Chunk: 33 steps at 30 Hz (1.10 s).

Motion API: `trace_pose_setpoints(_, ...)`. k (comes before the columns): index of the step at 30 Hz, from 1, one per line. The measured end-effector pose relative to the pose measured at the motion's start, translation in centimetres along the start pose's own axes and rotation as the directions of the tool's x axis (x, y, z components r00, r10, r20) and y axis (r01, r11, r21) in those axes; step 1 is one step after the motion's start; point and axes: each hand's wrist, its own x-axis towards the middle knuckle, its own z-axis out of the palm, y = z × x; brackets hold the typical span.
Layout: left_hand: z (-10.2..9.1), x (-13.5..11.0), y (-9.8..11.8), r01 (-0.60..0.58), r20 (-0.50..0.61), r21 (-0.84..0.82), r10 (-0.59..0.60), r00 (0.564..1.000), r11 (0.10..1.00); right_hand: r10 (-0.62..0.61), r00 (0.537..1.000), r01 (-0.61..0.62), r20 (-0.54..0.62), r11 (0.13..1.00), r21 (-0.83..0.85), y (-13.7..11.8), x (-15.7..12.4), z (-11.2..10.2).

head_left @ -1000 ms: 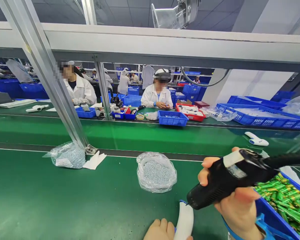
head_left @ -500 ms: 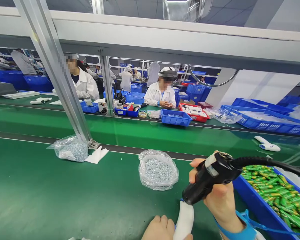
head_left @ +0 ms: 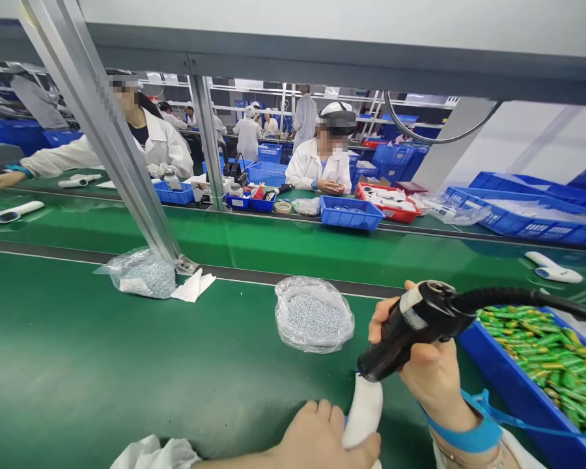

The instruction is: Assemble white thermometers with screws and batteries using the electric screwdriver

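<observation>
My right hand (head_left: pixel 432 365) is wrapped around a black electric screwdriver (head_left: pixel 400 339), with its cable running off to the right. The screwdriver's lower end meets the top of a white curved plastic device (head_left: pixel 364 410), which has a blue edge. My left hand (head_left: pixel 322 436) is closed around the lower part of that device, holding it tilted above the green bench. The tip of the screwdriver is hidden. Just beyond my hands lies an open plastic bag of small metal screws (head_left: pixel 314 314).
On the right stands a blue bin of green batteries (head_left: pixel 542 365). Another bag of screws (head_left: pixel 149 277) and a white paper (head_left: pixel 194 285) lie by the metal post (head_left: pixel 112 130). Past them runs a green conveyor (head_left: pixel 254 241) carrying white devices (head_left: pixel 554 268). Co-workers sit opposite.
The view has tipped downward, and more of my left arm shows. On the conveyor the right-hand white device sits farther right, and another has appeared at left, where a co-worker's arm now reaches out.
</observation>
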Motion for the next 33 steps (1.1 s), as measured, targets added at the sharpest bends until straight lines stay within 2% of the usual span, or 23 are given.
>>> trace_pose_setpoints(3, -1.3, 0.1, -0.2, -0.028, 0.124, -0.04, 0.033, 0.992, 0.999, 0.017, 0.999, -0.017, 0.029, 1.0, -0.007, 0.1, 0.1, -0.1)
trace_pose_setpoints(11, -3.0, 0.3, -0.7, 0.012, 0.312, -0.194, 0.05, 0.949, 0.981, 0.037, 0.998, -0.038, 0.059, 0.999, 0.009, 0.7, 0.3, -0.5)
trace_pose_setpoints(20, -3.3, 0.9, -0.8, 0.008, 0.333, -0.183, 0.054, 0.941, 0.983, -0.03, 0.997, 0.034, 0.077, 0.998, -0.049, 1.1, -0.1, -0.6)
trace_pose_setpoints(23, -3.1, 1.0, -0.9, 0.004, 0.381, -0.145, 0.052, 0.923, 0.989, -0.064, 0.992, 0.075, 0.113, 0.992, -0.102, -0.5, -0.1, -0.8)
trace_pose_setpoints(25, -3.2, 0.8, -1.5, -0.025, 0.378, -0.127, 0.072, 0.923, 0.992, -0.082, 0.981, 0.112, 0.177, 0.98, -0.166, -2.3, -0.1, -1.4)
trace_pose_setpoints(27, -3.8, 0.4, -2.3, -0.075, 0.357, -0.131, 0.117, 0.927, 0.989, -0.143, 0.932, 0.255, 0.334, 0.912, -0.323, -4.0, -0.1, -2.8)
trace_pose_setpoints(29, -4.9, 0.0, -3.3, -0.097, 0.356, -0.161, 0.149, 0.922, 0.982, -0.109, 0.814, 0.455, 0.57, 0.73, -0.51, -5.1, -0.3, -4.8)
trace_pose_setpoints(31, -6.2, -0.1, -4.0, -0.059, 0.346, -0.231, 0.139, 0.928, 0.971, 0.091, 0.669, 0.607, 0.738, 0.505, -0.613, -5.3, -0.9, -7.1)
trace_pose_setpoints(33, -7.3, 0.4, -4.2, 0.045, 0.319, -0.31, 0.06, 0.946, 0.95, 0.335, 0.574, 0.668, 0.747, 0.337, -0.664, -4.7, -1.7, -9.3)
